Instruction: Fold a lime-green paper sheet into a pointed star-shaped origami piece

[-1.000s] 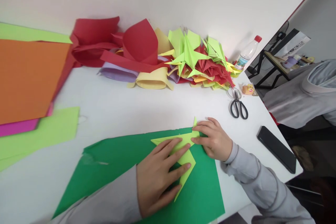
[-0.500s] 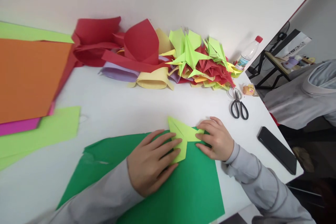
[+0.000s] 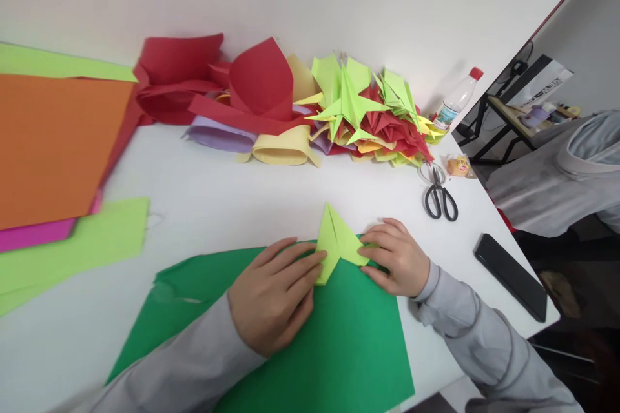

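Note:
A folded piece of lime-green paper (image 3: 333, 239) lies over the far edge of a green sheet (image 3: 349, 335), its point facing away from me. Two flaps spread from a crease in its middle. My left hand (image 3: 276, 293) has its fingers bent over the left flap, gripping its edge. At the right flap, my right hand (image 3: 396, 258) pinches the corner between thumb and fingers. The thumb of my left hand is partly hidden under its fingers.
Black-handled scissors (image 3: 440, 197), a black phone (image 3: 511, 277) and a bottle (image 3: 458, 100) are on the right. Folded paper stars (image 3: 351, 100) and red paper rolls (image 3: 261, 80) line the wall. An orange sheet (image 3: 53, 148) lies left. A person in grey (image 3: 542, 174) is beyond the table.
The lime-green folded paper has turned clockwise, so its point now faces straight away. My left hand has shifted slightly left with the left flap; my right hand stays nearly in place.

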Motion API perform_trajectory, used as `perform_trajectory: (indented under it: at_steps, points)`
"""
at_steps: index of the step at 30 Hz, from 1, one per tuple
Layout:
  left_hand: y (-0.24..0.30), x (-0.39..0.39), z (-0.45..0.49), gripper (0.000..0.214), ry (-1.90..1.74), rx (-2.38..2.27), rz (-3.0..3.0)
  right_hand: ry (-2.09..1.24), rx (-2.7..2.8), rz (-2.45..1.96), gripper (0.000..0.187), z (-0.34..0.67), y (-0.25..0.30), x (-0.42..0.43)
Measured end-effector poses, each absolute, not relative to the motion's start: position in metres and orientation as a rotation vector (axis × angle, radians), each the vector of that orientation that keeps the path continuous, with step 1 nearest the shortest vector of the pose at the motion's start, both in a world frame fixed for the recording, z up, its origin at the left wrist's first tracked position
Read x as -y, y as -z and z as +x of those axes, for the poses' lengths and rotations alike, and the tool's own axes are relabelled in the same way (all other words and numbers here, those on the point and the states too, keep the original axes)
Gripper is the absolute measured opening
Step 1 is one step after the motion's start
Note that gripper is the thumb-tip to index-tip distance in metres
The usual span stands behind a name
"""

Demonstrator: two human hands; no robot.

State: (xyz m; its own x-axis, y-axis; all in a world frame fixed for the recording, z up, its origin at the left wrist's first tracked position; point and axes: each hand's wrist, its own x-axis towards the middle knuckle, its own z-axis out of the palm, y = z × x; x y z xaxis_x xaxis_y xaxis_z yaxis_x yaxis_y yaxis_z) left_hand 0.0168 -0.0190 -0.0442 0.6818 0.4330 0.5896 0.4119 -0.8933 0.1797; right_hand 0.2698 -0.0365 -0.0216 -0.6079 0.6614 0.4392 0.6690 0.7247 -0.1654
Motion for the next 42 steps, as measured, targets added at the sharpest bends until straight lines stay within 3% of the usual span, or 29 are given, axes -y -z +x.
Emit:
perform_trajectory:
  at_steps: [7,16,20,27,33,42]
  points:
    - [0.055,0.015,0.021,0.016,-1.161,-0.719,2.872,0.071,2.484,-0.971,0.017,0.269,0.021,0.036]
    - [0.053,0.015,0.021,0.02,-1.187,-0.646,3.006,0.028,2.474,-0.952,0.021,0.268,0.022,0.035]
    - [0.053,0.016,0.019,0.023,-1.09,-0.622,3.046,0.134,2.489,-0.96,0.02,0.265,0.023,0.036]
    - [0.046,0.014,0.026,0.016,-1.23,-0.672,3.017,0.323,2.483,-0.903,0.011,0.258,0.021,0.033]
    - [0.037,0.013,0.027,0.013,-1.264,-0.627,3.07,0.272,2.54,-0.831,0.023,0.254,0.02,0.036]
    - [0.04,0.016,0.031,0.019,-1.291,-0.678,3.092,0.468,2.466,-0.848,0.019,0.243,0.026,0.044]
